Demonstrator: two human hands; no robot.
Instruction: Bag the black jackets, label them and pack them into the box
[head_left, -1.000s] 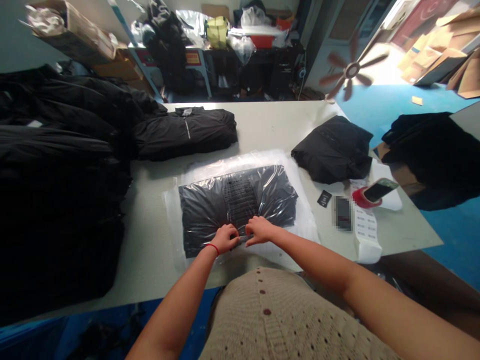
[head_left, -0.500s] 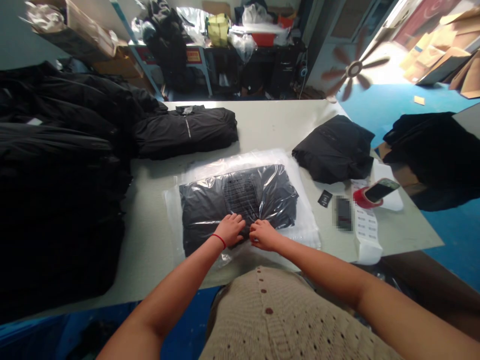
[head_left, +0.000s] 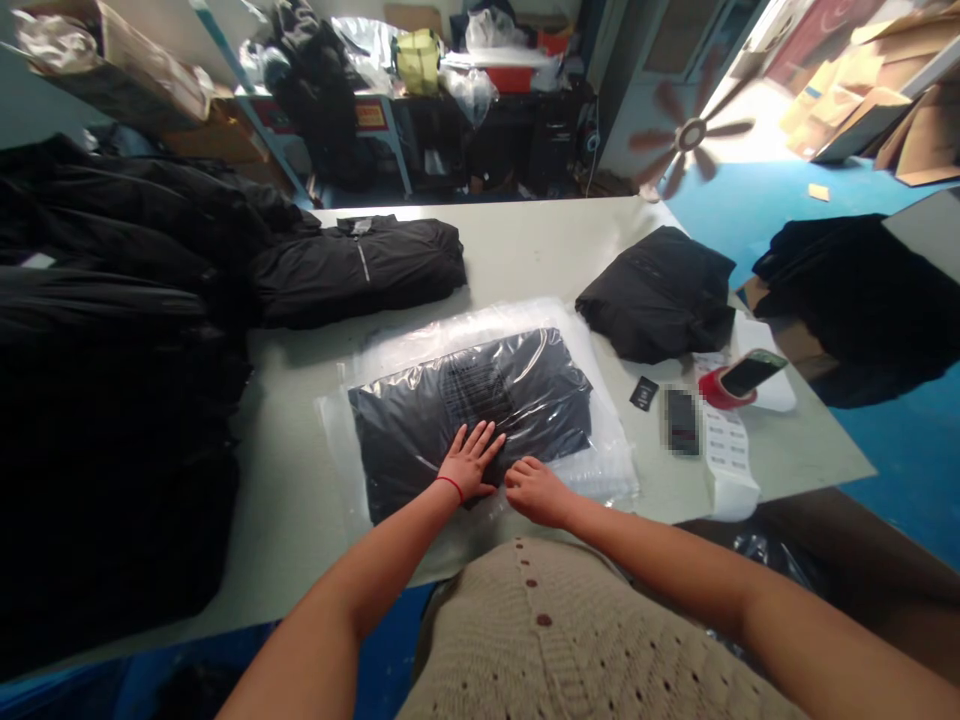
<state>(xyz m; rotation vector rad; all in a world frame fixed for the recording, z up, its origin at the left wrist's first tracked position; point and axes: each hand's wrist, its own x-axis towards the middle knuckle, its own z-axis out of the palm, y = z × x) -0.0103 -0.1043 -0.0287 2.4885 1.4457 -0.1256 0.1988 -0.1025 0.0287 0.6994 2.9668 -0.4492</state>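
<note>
A folded black garment (head_left: 405, 425) lies inside a clear plastic bag (head_left: 544, 365) in front of me. My left hand (head_left: 472, 460), with a red string on the wrist, rests flat on the bag near its front edge, fingers spread. Just to its right, my right hand (head_left: 536, 490) is closed at the bag's near edge, its fingers curled on the plastic. What lies inside those fingers is mostly hidden. Underneath is a stack of clear plastic bags (head_left: 611, 455).
Black garments (head_left: 112, 420) are piled high on the left, with a folded jacket (head_left: 367, 265) beside them. On the right are a black garment (head_left: 660, 295), a black card (head_left: 643, 393), a dark phone (head_left: 682, 422), a label strip (head_left: 727, 450) and a phone on a red stand (head_left: 726, 390).
My left hand has flattened and spread its fingers on the bag. My right hand has shifted slightly toward me and to the right, still closed. The whole view has turned a little.
</note>
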